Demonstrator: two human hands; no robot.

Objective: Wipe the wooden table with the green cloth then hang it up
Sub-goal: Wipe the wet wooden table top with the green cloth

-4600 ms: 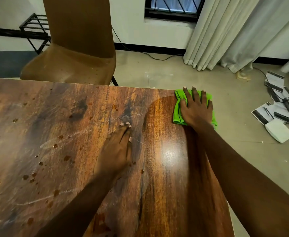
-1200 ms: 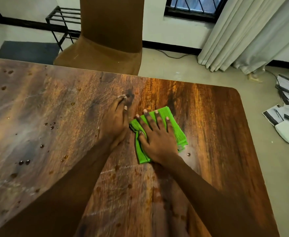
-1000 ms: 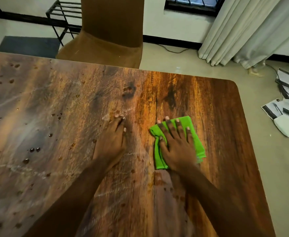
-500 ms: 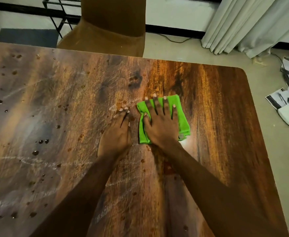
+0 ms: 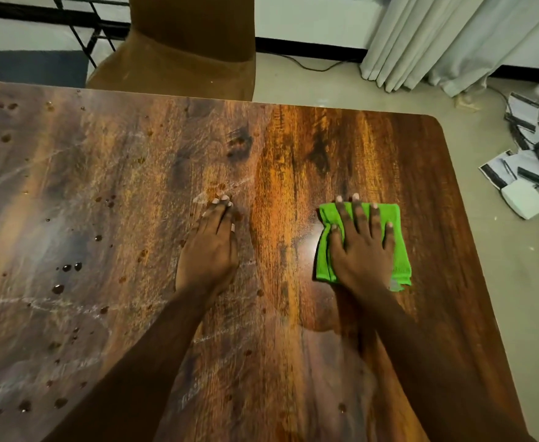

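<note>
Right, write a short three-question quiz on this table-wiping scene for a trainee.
1. True or false: the right hand presses flat on the green cloth.
2. Which side of the table has more droplets? A) left B) right
3. Fill in: the left hand rests on bare ____.

Key: 1 true; 2 A; 3 wood.

No readable text, labels, brand names, numbers or signs appear anywhere. The black-and-white printed paper sheets (image 5: 513, 169) scattered on the floor, well to the right of the right hand (image 5: 359, 250), are too blurred to read.
</note>
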